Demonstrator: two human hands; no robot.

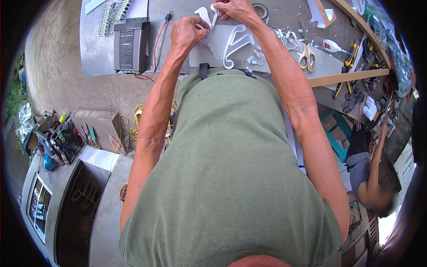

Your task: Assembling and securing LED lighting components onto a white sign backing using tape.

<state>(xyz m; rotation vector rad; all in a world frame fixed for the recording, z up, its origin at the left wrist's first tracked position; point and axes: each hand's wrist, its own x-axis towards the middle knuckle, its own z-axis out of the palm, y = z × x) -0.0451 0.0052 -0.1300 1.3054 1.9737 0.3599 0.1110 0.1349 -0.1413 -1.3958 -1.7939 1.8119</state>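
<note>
At the far edge of the view, both hands are on a white curved, letter-like plastic piece (203, 14) above the metal table. My left hand (187, 34) pinches its lower left side, fingertips pressed together. My right hand (238, 10) is closed at its upper end; part of its grip is cut off by the picture's edge. Thin wire with a small clear module (209, 47) hangs below the left fingers. Nearer to me lies a second white letter-shaped piece (237, 44), touched by neither hand. Small modules with wires (255, 58) lie to its right.
A dark grey power supply box (130, 46) with red and black leads stands left. Right are a tape roll (261, 12), scissors (307, 58), a white-and-red tool (332, 46), yellow-black cutters (351, 58) and a wooden strip (349, 78). Another person (364, 169) works at far right.
</note>
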